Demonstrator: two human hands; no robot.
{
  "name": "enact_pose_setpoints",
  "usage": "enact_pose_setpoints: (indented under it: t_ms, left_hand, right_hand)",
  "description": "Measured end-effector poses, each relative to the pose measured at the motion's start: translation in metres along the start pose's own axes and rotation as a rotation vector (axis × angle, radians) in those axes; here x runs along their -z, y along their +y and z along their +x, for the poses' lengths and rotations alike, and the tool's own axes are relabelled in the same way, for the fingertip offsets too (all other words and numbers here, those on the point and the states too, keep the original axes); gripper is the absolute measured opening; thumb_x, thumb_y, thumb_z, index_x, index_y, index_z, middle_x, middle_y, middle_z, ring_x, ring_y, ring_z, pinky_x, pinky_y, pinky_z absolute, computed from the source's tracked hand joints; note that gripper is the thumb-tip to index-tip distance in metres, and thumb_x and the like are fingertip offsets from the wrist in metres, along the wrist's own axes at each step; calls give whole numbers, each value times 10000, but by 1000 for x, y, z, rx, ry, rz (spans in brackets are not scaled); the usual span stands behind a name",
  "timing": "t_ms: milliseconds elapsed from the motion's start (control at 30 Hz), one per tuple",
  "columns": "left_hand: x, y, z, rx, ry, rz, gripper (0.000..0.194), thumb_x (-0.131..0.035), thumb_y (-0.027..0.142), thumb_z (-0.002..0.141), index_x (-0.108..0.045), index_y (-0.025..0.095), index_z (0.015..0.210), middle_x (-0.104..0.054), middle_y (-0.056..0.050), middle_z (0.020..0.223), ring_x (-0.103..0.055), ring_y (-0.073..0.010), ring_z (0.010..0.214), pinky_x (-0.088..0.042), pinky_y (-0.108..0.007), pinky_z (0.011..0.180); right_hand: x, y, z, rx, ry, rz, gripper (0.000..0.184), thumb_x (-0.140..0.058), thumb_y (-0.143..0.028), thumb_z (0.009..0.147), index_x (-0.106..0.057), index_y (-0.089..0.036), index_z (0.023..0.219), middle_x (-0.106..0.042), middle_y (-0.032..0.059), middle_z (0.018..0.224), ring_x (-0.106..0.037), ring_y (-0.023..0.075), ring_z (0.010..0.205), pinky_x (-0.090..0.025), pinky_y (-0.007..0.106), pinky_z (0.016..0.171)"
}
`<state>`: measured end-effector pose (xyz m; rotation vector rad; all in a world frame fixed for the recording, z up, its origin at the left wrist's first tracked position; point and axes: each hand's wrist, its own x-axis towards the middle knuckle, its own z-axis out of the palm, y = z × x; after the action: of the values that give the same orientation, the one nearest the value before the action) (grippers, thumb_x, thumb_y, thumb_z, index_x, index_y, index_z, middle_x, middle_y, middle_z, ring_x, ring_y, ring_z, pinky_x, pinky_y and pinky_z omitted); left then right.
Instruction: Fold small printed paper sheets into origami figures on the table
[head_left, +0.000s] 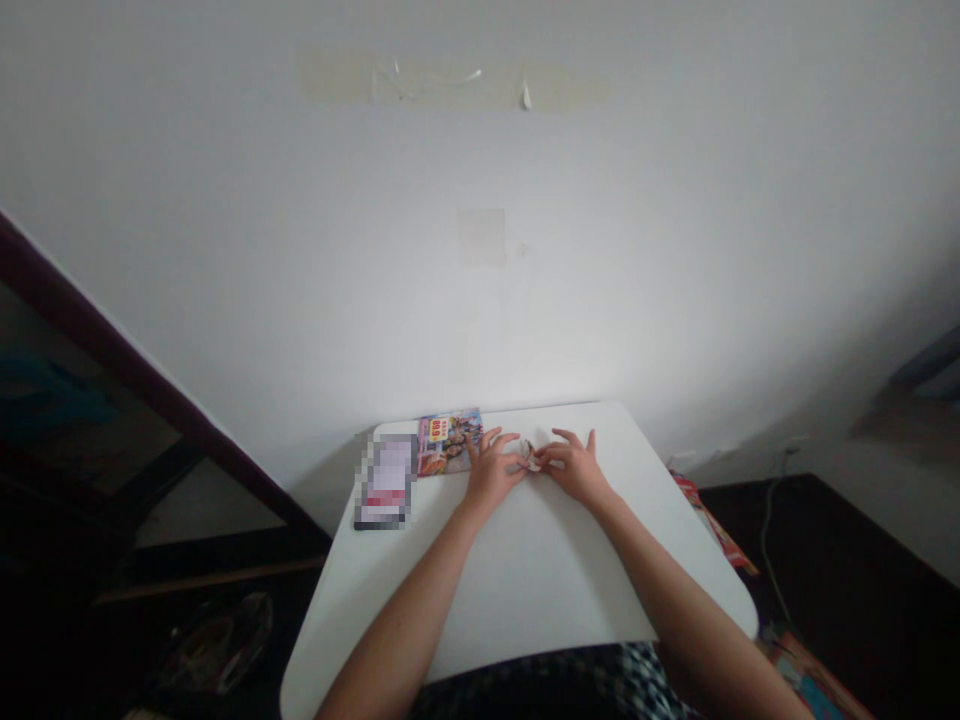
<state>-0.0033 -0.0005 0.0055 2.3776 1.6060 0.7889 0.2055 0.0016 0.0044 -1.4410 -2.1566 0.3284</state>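
A pixelated phone (385,482) is lying flat on the smooth white table (517,590), lower left of center, probably parked there to give the hands room. A glossy rectangular flyer (437,455) is sitting beside it. The left hand (491,475) is spreading its outer fingers, thumb and index reaching a small crumpled, papery scrap (531,456) in the lower middle; can't tell if they're gripping. The right hand (576,470) is pinching the scrap, maybe steadying it.

The white, round-cornered table (525,580) carries 2 flat things on its left: a pixelated phone-shaped device (386,482) and, just beside it, a colourful leaflet (447,447) near the back edge. Whether a small pale scrap (532,458) touches the table is unclear.
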Motion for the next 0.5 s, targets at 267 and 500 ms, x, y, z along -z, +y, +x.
enact_pose_setpoints:
  t_ms: [267, 500]
  left_hand:
    - [-3, -2, 0, -21, 9, -9, 84, -763, 332, 856, -822, 382, 887, -638, 45, 1446, -374, -309, 1470, -26, -666, 1253]
    - [-1, -1, 0, -23, -19, -10, 127, -762, 277, 846, -827, 375, 897, -624, 45, 1464, -346, -305, 1486, 29, -655, 1262]
  right_hand:
    - [-2, 4, 0, 83, 52, 31, 202, -608, -291, 940, -780, -366, 1013, -796, -2, 1113, -510, 293, 1408, 115, 807, 1140]
    - [3, 5, 0, 111, 19, 12, 197, -622, -267, 931, -793, -362, 950, -796, -3, 1119, -458, 309, 1460, 116, 819, 1131]
